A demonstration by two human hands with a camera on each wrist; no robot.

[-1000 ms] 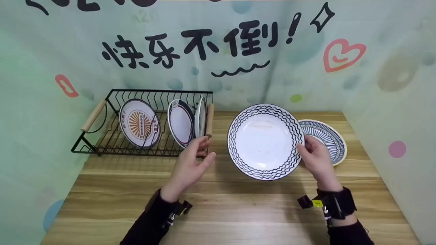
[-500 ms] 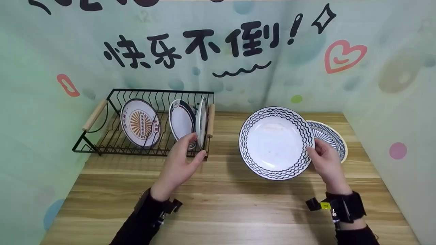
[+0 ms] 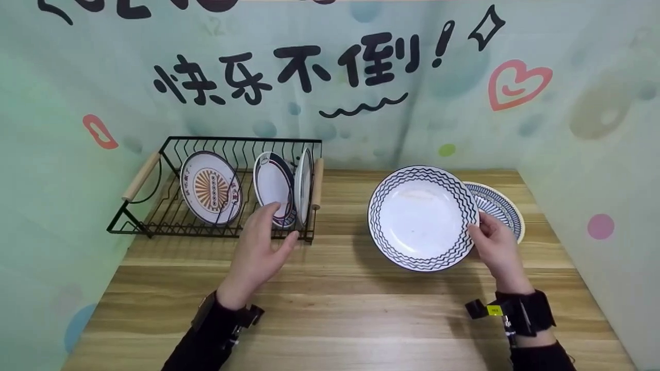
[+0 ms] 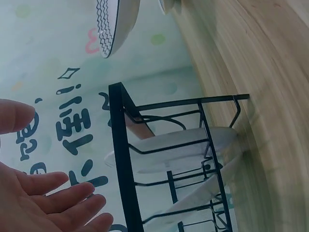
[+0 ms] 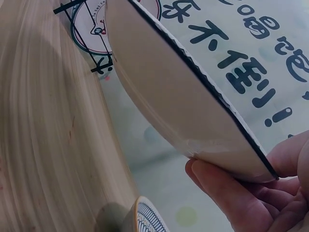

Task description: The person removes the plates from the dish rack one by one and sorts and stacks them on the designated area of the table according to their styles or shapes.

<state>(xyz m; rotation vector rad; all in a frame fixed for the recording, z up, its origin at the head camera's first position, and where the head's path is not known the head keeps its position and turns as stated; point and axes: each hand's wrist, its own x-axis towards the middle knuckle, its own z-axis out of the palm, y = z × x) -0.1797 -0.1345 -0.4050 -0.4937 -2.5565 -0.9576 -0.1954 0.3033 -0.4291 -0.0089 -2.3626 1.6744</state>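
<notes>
On the wooden table (image 3: 340,309), my right hand (image 3: 492,247) pinches the zigzag-rimmed plate (image 3: 422,217) aloft by its right edge, my left hand (image 3: 263,247) open-fingered near the dish rack (image 3: 154,206); I judge that one-sided grip could slip.

Both arms wear long black sleeves. A black wrist strap (image 3: 526,312) with a small yellow tag sits above the right hand (image 3: 495,247).
</notes>
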